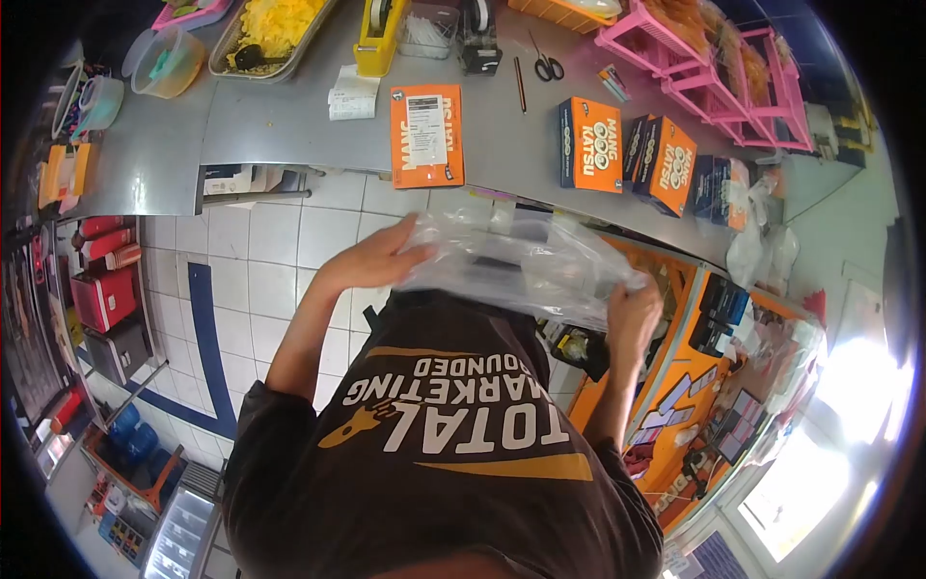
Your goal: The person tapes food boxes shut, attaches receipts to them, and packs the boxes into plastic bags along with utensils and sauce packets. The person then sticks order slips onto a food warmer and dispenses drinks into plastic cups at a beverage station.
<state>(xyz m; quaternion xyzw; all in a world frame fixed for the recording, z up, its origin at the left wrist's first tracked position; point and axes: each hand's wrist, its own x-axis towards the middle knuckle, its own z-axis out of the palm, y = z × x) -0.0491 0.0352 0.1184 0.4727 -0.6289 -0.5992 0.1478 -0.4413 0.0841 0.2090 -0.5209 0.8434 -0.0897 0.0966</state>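
A clear plastic bag (526,259) is stretched sideways in front of my body, just off the near edge of the table. My left hand (384,255) holds its left end, with the fingertips partly covered by the film. At the other end, my right hand (634,311) is closed around a bunched corner. Beyond the bag, an orange "Mang Katsu" box (453,135) lies on the table with a printed label on top. A paper receipt (354,95) rests to its left.
More orange-and-black boxes (591,145) stand on the right of the metal table (270,125). Scissors (548,68), a pencil (521,85), a yellow tape dispenser (376,43) and a tray of yellow shreds (273,34) lie farther back. Pink baskets (694,92) occupy the right corner.
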